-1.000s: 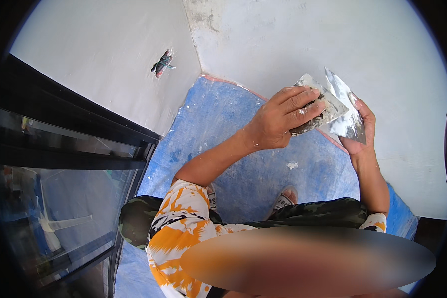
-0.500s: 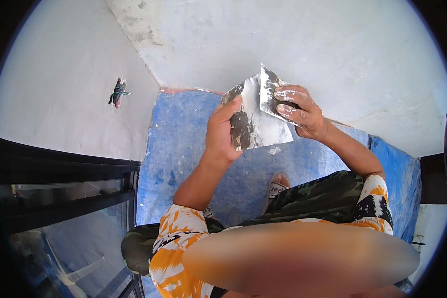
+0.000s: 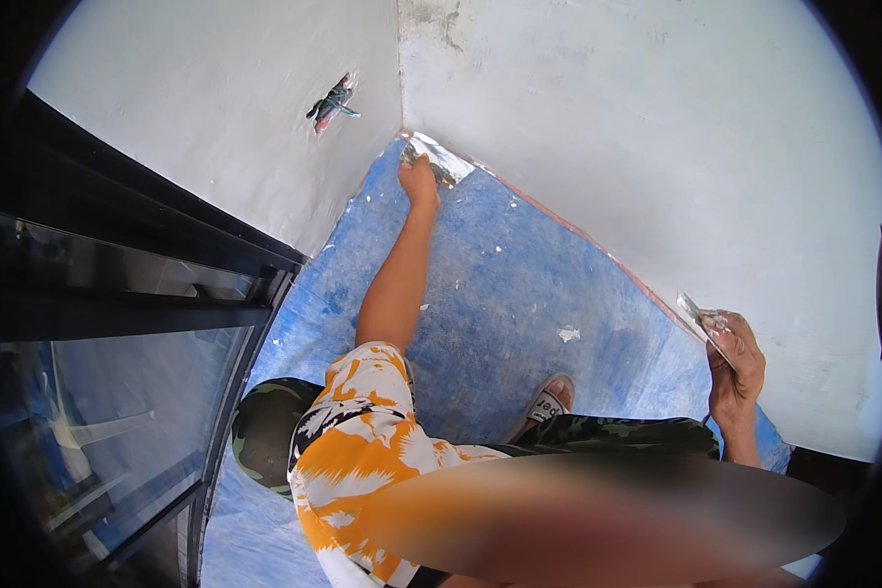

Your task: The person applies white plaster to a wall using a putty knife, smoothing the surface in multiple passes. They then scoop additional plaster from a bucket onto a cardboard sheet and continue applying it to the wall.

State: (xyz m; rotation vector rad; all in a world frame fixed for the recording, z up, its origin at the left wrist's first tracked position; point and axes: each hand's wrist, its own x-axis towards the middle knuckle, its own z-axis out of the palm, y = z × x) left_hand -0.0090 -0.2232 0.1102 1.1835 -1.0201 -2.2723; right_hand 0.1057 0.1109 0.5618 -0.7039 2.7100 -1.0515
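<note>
My left hand [image 3: 417,178] reaches far forward, closed on a putty-smeared metal plate [image 3: 453,159] low in the corner, where the two white walls meet the blue floor covering [image 3: 510,294]. Whether the plate touches the floor or wall, I cannot tell. My right hand [image 3: 737,358] is raised at the right, closed on a second metal scraper [image 3: 694,318] with white putty on it and on my fingers. The scraper is held tilted, edge up, apart from the left one.
A pale left wall [image 3: 196,118] has a hole with loose wires [image 3: 331,103]. A black-framed glass panel [image 3: 127,314] runs along my left. The right wall [image 3: 637,127] meets the covering along a pinkish line. My knee and sandalled foot [image 3: 549,402] are below me.
The two plates were held together in front of me. Now my left hand has moved forward into the corner with one, while my right has drawn back to the lower right with the other.
</note>
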